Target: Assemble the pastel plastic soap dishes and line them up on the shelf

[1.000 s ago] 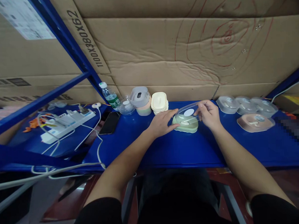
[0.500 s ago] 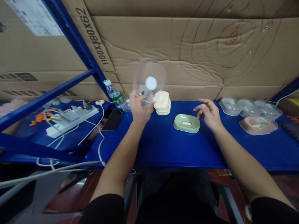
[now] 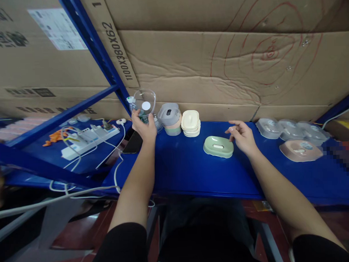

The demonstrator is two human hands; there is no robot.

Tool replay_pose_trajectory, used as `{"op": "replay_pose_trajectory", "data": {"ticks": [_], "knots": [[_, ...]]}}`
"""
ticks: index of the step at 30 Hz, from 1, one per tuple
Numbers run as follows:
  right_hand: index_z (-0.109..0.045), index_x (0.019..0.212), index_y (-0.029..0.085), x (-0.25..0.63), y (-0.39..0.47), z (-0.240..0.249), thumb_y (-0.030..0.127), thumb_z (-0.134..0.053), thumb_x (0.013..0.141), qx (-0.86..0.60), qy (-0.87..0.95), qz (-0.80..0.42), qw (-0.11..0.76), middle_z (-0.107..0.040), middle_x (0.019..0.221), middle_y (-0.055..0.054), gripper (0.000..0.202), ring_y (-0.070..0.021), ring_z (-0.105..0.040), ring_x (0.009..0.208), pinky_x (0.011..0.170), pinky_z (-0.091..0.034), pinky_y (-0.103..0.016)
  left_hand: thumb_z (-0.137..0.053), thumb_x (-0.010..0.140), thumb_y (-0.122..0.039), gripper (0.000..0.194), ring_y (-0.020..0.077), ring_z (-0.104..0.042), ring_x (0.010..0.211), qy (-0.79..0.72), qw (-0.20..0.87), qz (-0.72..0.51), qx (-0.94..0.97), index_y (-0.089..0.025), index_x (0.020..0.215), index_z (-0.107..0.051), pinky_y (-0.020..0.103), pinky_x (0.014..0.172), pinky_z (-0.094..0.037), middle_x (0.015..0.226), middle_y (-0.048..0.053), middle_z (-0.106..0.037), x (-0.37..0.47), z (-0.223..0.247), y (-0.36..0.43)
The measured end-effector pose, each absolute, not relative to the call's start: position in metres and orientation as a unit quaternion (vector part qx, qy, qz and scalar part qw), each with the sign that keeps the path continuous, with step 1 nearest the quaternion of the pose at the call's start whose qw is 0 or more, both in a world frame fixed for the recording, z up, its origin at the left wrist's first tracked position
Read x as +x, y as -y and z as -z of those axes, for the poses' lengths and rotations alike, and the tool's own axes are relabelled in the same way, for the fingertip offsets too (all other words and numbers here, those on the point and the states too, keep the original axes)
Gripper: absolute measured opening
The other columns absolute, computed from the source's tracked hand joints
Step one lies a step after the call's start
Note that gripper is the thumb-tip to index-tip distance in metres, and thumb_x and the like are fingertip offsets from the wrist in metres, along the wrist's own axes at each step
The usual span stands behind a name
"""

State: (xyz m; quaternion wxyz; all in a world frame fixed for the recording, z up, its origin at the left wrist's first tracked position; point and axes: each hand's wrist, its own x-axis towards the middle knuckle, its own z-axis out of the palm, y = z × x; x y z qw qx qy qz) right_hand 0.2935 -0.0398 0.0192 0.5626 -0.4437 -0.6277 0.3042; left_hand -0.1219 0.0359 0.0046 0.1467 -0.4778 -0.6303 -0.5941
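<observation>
My left hand (image 3: 145,128) grips a clear plastic cover (image 3: 147,96) with a round white sticker, raised in front of a water bottle (image 3: 130,100). Right beside that hand stands a stack of oval boxes (image 3: 168,115), grey on top with pink and green below. A pile of small cream lids (image 3: 190,124) is next to it. On the blue table lies a light green oval box (image 3: 218,147) with a pale piece in its middle. My right hand (image 3: 242,137) hovers at its right end, fingers bent and apart, with nothing in them.
Several boxes under clear covers sit at the right, grey ones (image 3: 268,128) behind and a pink one (image 3: 301,151) in front. A power strip (image 3: 89,139) with white cables and a dark phone (image 3: 132,144) are at the left. Cardboard (image 3: 184,69) backs the table (image 3: 190,172).
My left hand has carried the clear cover leftward, away from the cream lids toward the bottle, uncovering the view of the stacked boxes. My right hand has hardly moved.
</observation>
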Motion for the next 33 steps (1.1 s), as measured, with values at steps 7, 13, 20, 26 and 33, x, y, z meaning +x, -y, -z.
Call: {"op": "replay_pose_trajectory", "data": {"ticks": [7,13,20,26,33], "knots": [[-0.067,0.114,0.024,0.294,0.04,-0.019,0.064,-0.077,0.084,-0.444,0.625,-0.313,0.561,-0.075,0.079,0.0,0.052,-0.0132,-0.061,0.049,0.047,-0.05,-0.028,-0.064,0.093,-0.031,0.06,0.0314,-0.049,0.151,0.635,0.129,0.597,-0.473,-0.015,0.149,-0.049,0.054,0.126,-0.035,0.155,0.02,-0.056,-0.121,0.001,-0.037],[-0.069,0.111,0.023,0.292,0.041,-0.02,0.062,-0.077,0.084,-0.445,0.625,-0.312,0.561,-0.075,0.079,-0.001,0.048,-0.0132,-0.062,0.049,0.048,-0.049,-0.028,-0.052,0.104,-0.042,0.062,0.0322,-0.031,0.162,0.646,0.108,0.605,-0.453,-0.016,0.16,-0.043,0.059,0.13,-0.026,0.171,0.022,-0.036,-0.124,0.008,-0.041],[-0.069,0.112,0.022,0.297,0.041,-0.019,0.065,-0.072,0.088,-0.463,0.655,-0.268,0.533,-0.075,0.082,-0.003,0.05,-0.0154,-0.063,0.053,0.055,-0.055,-0.033,-0.023,0.112,-0.051,0.065,0.0277,-0.03,0.162,0.672,0.036,0.652,-0.351,-0.011,0.162,-0.037,0.053,0.132,-0.027,0.17,0.023,-0.038,-0.136,0.014,-0.058],[-0.066,0.139,0.025,0.315,0.041,-0.02,0.062,-0.075,0.087,-0.489,0.795,-0.145,0.33,-0.077,0.122,-0.011,0.065,-0.0318,-0.074,0.108,0.099,-0.058,-0.053,-0.04,0.108,-0.047,0.068,0.0291,-0.03,0.162,0.735,-0.05,0.585,-0.338,-0.014,0.167,-0.027,0.053,0.132,-0.024,0.174,0.018,-0.031,-0.122,0.001,-0.049],[-0.054,0.157,0.026,0.318,0.035,-0.003,0.073,-0.085,0.07,-0.482,0.845,-0.186,0.139,-0.06,0.155,-0.016,0.105,-0.0455,-0.054,0.143,0.118,-0.043,-0.066,-0.061,0.098,-0.041,0.08,0.0362,-0.031,0.161,0.756,-0.068,0.543,-0.36,-0.015,0.166,-0.028,0.061,0.13,-0.024,0.174,0.021,-0.03,-0.105,-0.002,-0.044]]}}
